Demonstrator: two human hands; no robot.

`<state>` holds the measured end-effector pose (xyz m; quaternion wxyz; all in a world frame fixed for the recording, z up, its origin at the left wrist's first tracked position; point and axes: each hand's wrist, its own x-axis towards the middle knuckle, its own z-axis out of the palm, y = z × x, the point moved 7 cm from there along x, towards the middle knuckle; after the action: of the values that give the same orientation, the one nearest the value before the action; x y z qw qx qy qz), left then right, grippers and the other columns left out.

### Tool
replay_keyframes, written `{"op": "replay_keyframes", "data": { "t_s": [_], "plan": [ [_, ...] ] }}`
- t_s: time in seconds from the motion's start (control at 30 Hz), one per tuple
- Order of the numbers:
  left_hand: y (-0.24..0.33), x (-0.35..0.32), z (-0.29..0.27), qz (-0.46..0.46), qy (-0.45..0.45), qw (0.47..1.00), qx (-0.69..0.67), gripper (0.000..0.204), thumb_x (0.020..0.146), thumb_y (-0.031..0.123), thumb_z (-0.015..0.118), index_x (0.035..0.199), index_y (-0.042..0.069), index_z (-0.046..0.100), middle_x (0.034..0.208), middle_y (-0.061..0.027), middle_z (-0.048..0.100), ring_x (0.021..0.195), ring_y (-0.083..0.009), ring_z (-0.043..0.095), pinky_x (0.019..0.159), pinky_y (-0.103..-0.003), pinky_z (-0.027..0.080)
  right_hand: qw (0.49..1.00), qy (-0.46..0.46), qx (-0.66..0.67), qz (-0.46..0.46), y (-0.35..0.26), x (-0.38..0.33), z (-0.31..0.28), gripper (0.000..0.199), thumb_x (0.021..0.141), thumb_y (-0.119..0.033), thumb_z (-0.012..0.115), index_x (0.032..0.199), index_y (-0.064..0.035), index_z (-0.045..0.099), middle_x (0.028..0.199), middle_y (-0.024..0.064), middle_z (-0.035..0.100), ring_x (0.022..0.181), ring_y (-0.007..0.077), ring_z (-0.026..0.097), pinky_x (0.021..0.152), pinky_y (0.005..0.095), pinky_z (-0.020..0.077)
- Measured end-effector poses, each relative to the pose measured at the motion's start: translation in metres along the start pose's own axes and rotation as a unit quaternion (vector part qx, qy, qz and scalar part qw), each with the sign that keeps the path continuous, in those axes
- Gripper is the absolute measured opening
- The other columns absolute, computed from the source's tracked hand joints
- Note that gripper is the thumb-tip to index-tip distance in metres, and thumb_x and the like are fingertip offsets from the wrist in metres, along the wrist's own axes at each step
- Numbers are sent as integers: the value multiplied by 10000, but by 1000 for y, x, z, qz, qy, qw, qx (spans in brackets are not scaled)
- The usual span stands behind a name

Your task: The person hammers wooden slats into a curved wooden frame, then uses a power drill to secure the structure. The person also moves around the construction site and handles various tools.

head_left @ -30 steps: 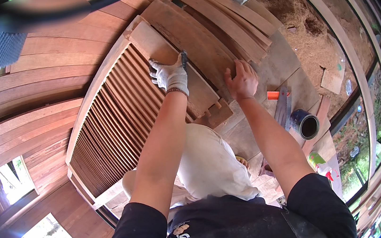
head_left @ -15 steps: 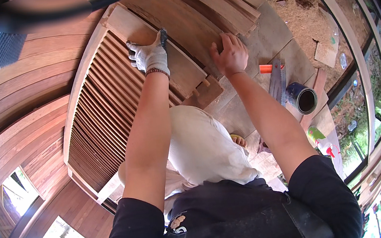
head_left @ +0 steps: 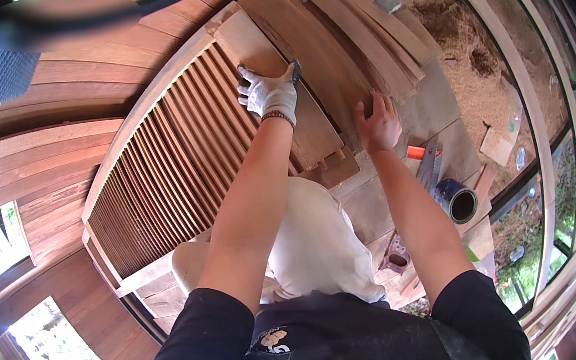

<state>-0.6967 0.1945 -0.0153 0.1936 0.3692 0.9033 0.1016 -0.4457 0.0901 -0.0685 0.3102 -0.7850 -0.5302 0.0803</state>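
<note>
— What was over on the left, from where you stood?

— A slatted wooden panel [head_left: 157, 167], a louvred thing in a frame, lying flat across the surface [head_left: 430, 108] and running away from the person.

— And the hands?

— The left hand [head_left: 267, 92] wore a pale work glove. It lay flat, fingers spread, on a short board [head_left: 277, 88] that rested over the near end of the slats. There was something dark under the glove's edge, but I couldn't tell what, nor whether the fingers were clamped on it.

— The other one?

— The right hand [head_left: 378, 126] was bare, fingers apart, pressed down on a broader brown plank [head_left: 316, 54] just beside that board. It gripped nothing.

— Anything further right?

— More planks [head_left: 371, 40] fanned out side by side, then a handsaw [head_left: 430, 166] with an orange handle lying near the right wrist, and a dark open can [head_left: 457, 201] just beyond it. Sawdust [head_left: 473, 49] covered the ground past the edge.
</note>
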Motion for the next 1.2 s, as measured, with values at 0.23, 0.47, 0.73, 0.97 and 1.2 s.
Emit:
{"op": "replay_keyframes", "data": {
  "t_s": [0.23,0.47,0.73,0.97,1.2],
  "plan": [
    [2,-8,-6,-12,-21,999,-23,1281,627,632,869,1612,193,176,1582,-234,296,1473,-419,268,1196,-492,321,1000,-14,-16,7,-2,0,-1,378,852,-323,670,1148,-88,660,1177,105,680,1094,324,643,927,465,507],
    [4,-6,5,8,8,1000,4,1308,625,652,853,1611,156,150,1553,-211,334,1423,-428,332,1158,-527,338,998,-42,-37,28,0,-1,0,407,857,-356,659,1168,-94,651,1203,107,659,1115,315,632,942,463,503],
    [-2,3,4,38,-2,999,-11,1400,572,754,828,1609,106,147,1587,-264,281,1472,-435,263,1185,-516,305,997,-56,-27,35,1,2,1,393,876,-393,633,1147,-109,637,1214,78,645,1164,286,606,964,455,488],
    [-6,4,-2,42,-51,996,-55,1398,581,769,816,1612,112,138,1615,-258,221,1500,-454,198,1206,-513,292,998,-48,-29,36,0,1,2,384,852,-380,647,1130,-114,647,1197,72,655,1130,284,621,947,464,497],
    [-6,29,-30,100,-69,991,-64,1256,666,676,838,1587,108,201,1595,-327,196,1504,-443,174,1259,-511,178,999,2,-23,22,5,0,0,346,830,-343,662,1068,-92,670,1114,80,686,1057,294,646,893,447,521]
  ]
}}
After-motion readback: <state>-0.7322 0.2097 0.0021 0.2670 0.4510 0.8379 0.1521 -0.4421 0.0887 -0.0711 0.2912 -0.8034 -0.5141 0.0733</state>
